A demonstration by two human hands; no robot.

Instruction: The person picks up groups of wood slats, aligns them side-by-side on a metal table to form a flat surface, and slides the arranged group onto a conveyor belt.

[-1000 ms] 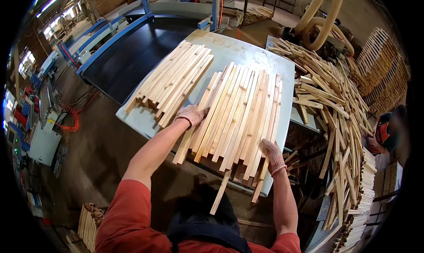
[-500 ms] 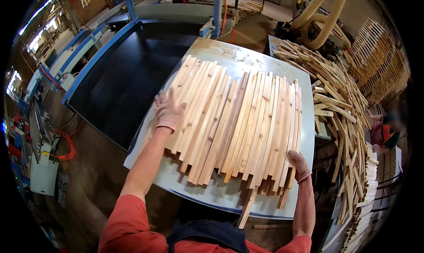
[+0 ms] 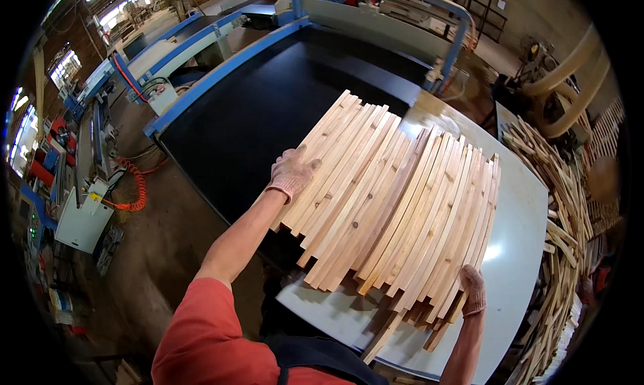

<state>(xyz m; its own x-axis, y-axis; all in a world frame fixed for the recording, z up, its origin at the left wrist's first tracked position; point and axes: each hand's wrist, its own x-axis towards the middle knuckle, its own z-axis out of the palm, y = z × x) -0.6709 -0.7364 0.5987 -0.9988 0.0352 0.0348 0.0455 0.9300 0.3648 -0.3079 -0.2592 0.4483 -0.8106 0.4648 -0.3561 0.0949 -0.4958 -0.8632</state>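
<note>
A wide batch of pale wooden strips (image 3: 382, 197) lies side by side, its left part over a black belt surface (image 3: 261, 110) and the rest on a grey-white tabletop (image 3: 516, 204). My left hand (image 3: 294, 173), in a light knitted glove, rests against the batch's left edge with fingers stretched along it and thumb apart. At the near right corner, my gloved right hand (image 3: 473, 290) has its fingers curled against the outer strips. Near ends are uneven, and one strip (image 3: 384, 337) juts out toward me. Shorter ends show beneath the top strips at the near right.
Blue machine rails (image 3: 228, 76) frame the black surface. Loose wooden sticks (image 3: 560, 251) are heaped at the right, below thick beige hoses (image 3: 570, 83). A coiled orange air hose (image 3: 137, 190) hangs by a pale machine box (image 3: 84, 220) at the left.
The batch has slid left relative to the tabletop, and its left part now lies over the black surface. Both hands have moved along with it. The head view has also shifted.
</note>
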